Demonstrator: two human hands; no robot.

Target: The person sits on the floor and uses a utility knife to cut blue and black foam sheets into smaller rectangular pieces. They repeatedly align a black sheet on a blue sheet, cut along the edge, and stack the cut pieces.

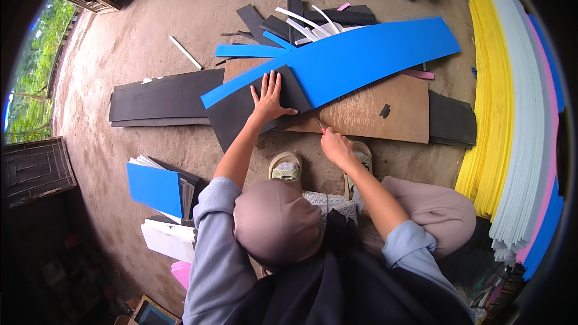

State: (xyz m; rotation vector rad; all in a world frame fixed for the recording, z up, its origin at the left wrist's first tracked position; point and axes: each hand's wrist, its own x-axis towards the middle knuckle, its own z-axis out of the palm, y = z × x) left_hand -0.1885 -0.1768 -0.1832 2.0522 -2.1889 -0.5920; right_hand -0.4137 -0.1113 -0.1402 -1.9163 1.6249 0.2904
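Note:
My left hand [268, 101] lies flat with fingers spread on a black rectangular foam-like sheet [232, 121]. That sheet lies at a slant over the left part of a long blue sheet [373, 51]. My right hand [339, 147] grips a knife with a red handle [323, 130]. Its thin blade points up toward the black sheet's right-hand corner, by the blue sheet's lower edge; I cannot tell whether it touches either. Beneath these sheets is a brown wooden board [406, 105], with a small black scrap [385, 110] on it.
Long black sheets [162, 101] lie under the board on the concrete floor. Beyond are black offcuts [250, 21] and white strips [301, 29]. Stacks of yellow sheets [490, 96] and pale sheets [530, 114] rise at the right. Cut blue pieces [153, 188] and white pieces [165, 239] stand at the left.

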